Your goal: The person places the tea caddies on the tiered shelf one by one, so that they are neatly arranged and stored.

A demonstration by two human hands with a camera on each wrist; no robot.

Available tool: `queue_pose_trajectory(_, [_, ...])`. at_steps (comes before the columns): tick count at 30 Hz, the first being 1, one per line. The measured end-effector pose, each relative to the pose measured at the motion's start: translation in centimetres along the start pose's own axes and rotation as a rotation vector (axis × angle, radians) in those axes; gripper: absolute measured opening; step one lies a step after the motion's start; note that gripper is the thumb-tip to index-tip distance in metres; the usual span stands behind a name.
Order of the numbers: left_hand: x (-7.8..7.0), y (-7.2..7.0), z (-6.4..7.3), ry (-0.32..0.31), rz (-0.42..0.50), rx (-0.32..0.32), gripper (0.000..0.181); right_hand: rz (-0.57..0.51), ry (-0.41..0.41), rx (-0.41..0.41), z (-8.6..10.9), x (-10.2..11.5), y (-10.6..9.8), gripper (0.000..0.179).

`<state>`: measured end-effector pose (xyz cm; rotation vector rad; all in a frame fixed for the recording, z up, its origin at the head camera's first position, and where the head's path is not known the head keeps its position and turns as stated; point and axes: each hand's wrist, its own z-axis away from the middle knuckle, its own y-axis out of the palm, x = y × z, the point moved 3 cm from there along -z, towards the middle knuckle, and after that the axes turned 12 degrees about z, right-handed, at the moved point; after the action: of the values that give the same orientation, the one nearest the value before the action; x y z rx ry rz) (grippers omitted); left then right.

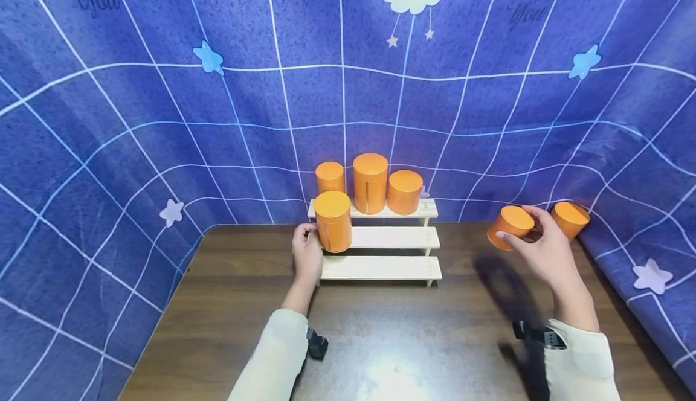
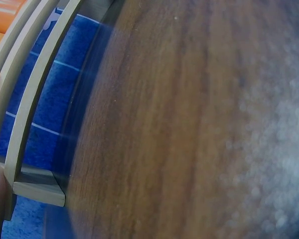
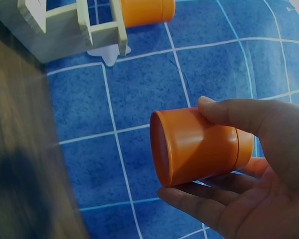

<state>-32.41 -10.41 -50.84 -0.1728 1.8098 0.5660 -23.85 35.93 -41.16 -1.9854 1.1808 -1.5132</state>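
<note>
Operator: "Where is the held canister (image 3: 202, 149)?"
Manual: "Your right hand (image 1: 550, 255) pinches its sides between thumb and fingers, above the surface (image 1: 244, 298) near its far right corner."
Operator: "Left hand (image 1: 309, 257)?"
Manual: "Beside the tall canister (image 1: 334, 226); finger grip: cannot tell."

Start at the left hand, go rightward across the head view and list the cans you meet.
Left hand → front can → tall top-step can → short top-step can → tilted can in the right hand → far-right can.
</note>
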Motion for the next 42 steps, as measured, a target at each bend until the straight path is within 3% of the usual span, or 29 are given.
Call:
queue_pose_trajectory(11, [0.3,0.0,-0.1,0.016,0.037,0.01,0.013,-0.036,-0.023,0.054,0.2,1.6,0.8,0.076])
queue_pose_trajectory(23, [0.6,0.1,-0.1,0.008,0.002,-0.019,0.014,-0.036,-0.058,0.066,0.2,2.5,1.6,0.078])
queue_pose_trajectory(27, [0.0,0.3,0.0,0.013,-0.009,-0.028,0.015,-0.05,-0.063,0.085,0.3,2.9,1.7,0.078])
queue_pose_trajectory(34, [-2.8,0.8,1.4,0.024,-0.001,-0.008,0.015,-0.072,-0.068,0.106,0.4,3.7,1.9,0.077])
queue_pose_trajectory(42, [-3.3,0.9,1.6,0.028,-0.004,-0.014,0.015,-0.091,-0.1,0.116,0.6,4.4,2.2,0.076])
